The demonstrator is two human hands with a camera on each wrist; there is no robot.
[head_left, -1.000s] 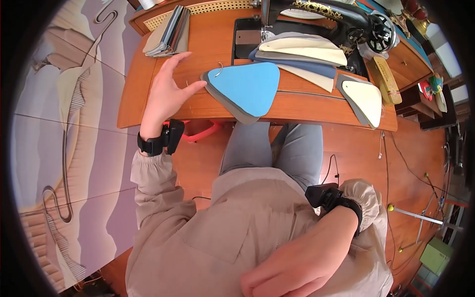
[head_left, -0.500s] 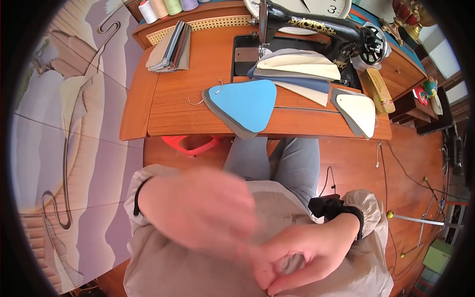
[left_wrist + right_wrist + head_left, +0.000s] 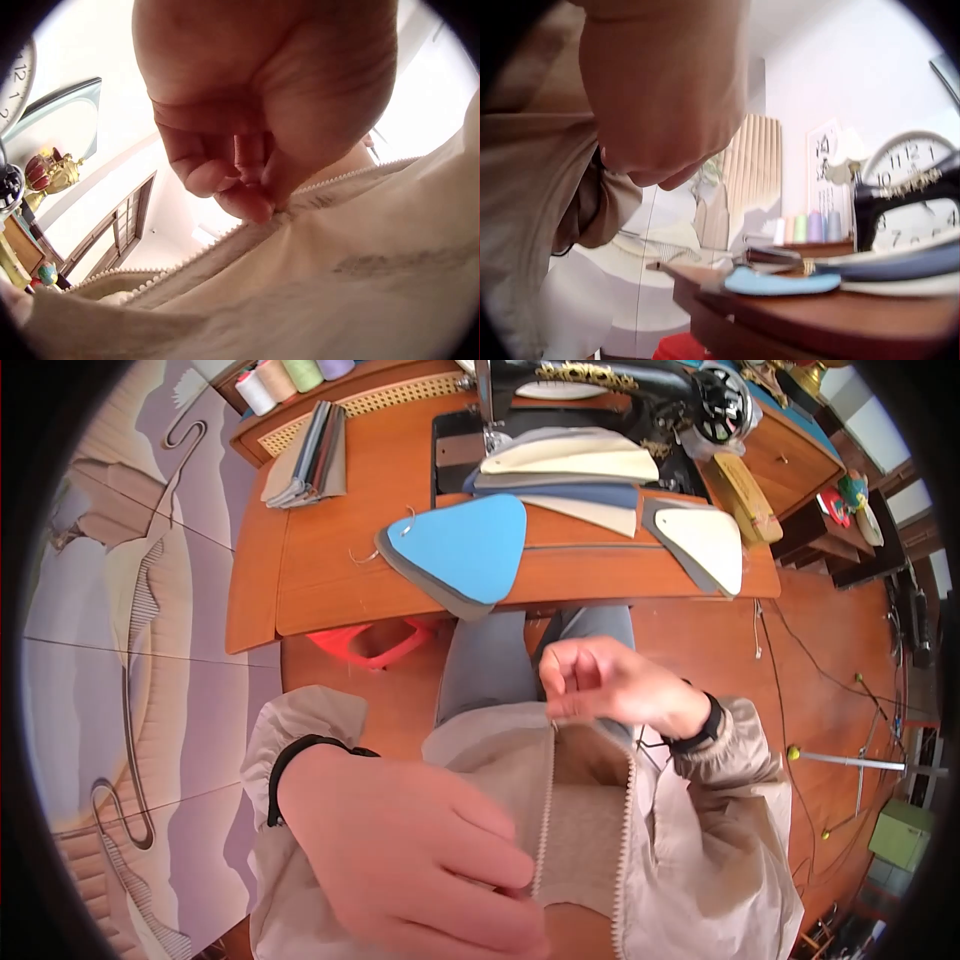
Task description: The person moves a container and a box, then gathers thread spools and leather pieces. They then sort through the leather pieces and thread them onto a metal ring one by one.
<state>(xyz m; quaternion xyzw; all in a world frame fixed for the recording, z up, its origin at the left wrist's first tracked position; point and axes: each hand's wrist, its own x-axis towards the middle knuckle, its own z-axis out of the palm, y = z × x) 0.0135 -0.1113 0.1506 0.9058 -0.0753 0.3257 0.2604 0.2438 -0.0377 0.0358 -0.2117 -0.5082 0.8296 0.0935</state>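
Note:
A beige zip-up jacket (image 3: 720,860) on the person hangs unfastened down the front, its two rows of zipper teeth (image 3: 625,810) standing apart. The left hand (image 3: 410,850) is at the upper chest; in the left wrist view its thumb and fingertips pinch the jacket edge (image 3: 300,247) beside the teeth. Lower down, at the hem over the lap, the right hand (image 3: 625,685) has curled fingers with the thumb against them, right at the lower end of the zipper. What lies between its fingertips is hidden in the right wrist view, behind the back of the hand (image 3: 667,97).
Ahead stands a wooden sewing table (image 3: 320,580) with a black sewing machine (image 3: 620,385). Blue and grey triangular pieces (image 3: 465,550), cream pieces (image 3: 700,540) and a stack of folded pieces (image 3: 310,460) lie on it. Beneath is a red stool (image 3: 380,645); cables (image 3: 790,690) cross the floor.
The left hand has come back from the table edge to the chest. The right hand has gone from the chest down to the hem, and the jacket front has opened.

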